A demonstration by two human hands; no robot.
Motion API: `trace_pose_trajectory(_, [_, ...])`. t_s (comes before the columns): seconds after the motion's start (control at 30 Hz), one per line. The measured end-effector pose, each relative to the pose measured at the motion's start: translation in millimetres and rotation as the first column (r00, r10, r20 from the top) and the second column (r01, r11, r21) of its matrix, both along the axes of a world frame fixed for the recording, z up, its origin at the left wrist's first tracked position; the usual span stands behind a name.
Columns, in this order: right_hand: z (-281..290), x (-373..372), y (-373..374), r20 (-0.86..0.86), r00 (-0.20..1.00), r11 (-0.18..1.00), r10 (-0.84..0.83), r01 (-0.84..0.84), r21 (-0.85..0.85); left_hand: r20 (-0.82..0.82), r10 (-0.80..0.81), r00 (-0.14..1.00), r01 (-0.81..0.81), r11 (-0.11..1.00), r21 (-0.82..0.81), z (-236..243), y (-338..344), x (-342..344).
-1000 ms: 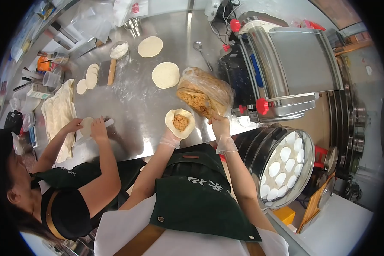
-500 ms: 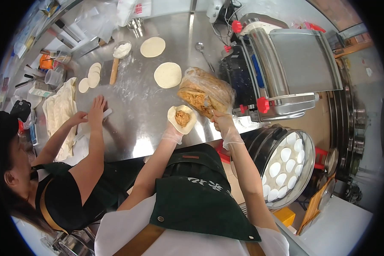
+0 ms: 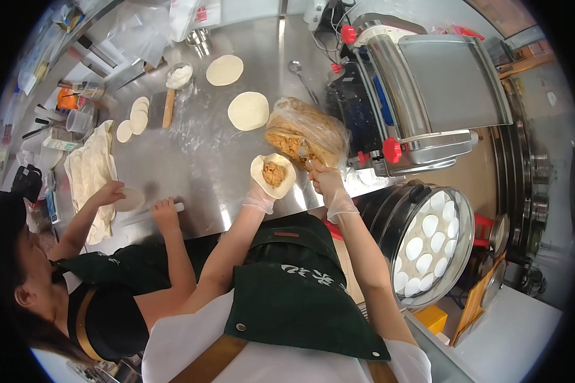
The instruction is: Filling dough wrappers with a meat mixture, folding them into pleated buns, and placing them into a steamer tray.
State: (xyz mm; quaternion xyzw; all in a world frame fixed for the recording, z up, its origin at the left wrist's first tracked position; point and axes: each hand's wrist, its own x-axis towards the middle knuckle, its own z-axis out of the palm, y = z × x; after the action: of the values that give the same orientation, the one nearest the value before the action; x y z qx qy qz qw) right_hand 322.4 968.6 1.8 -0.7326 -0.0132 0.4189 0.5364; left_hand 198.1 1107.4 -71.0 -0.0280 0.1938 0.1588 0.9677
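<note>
The left hand (image 3: 260,197) supports a dough wrapper (image 3: 290,175) above its fingers, whose spread I cannot tell; the right hand (image 3: 326,182) clamps its fingers on a metal tool (image 3: 303,152) at the bag of filling (image 3: 314,127) just beyond them; tilting the wrapper could spill its mound (image 3: 274,173); overfilling could tear the dough.
</note>
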Motion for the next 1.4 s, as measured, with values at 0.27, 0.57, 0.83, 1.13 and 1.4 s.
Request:
trace_pose_trajectory(0.27, [12.0, 1.6, -15.0, -0.466, 0.884, 0.963, -0.022, 0.144, 0.228, -0.051, -0.008, 0.999, 0.009, 1.000, 0.025, 17.1, 2.7, -0.9])
trace_pose_trajectory(0.57, [24.6, -38.1, -30.5, 0.613, 0.790, 0.961, 0.017, -0.183, 0.209, 0.005, -0.027, 1.000, 0.027, 0.999, 0.020, 79.8, -5.4, 24.3])
trace_pose_trajectory(0.83, [63.8, -73.1, -34.3, 0.914, -0.015, 0.913, 0.406, -0.033, -0.406, 0.073, -0.029, 0.997, 0.020, 0.993, 0.117, 97.5, -14.4, 48.0])
trace_pose_trajectory(1.13, [94.5, -52.3, -47.9, 0.948, 0.184, 0.963, 0.261, -0.118, -0.242, 0.000, -0.008, 1.000, 0.006, 0.842, 0.539, 105.8, -9.2, 43.9])
trace_pose_trajectory(1.4, [75.6, -59.5, -26.7, 0.943, 0.152, 0.951, 0.296, -0.143, -0.275, 0.146, -0.033, 0.989, 0.014, 0.991, 0.129, 101.6, -8.5, 43.3])
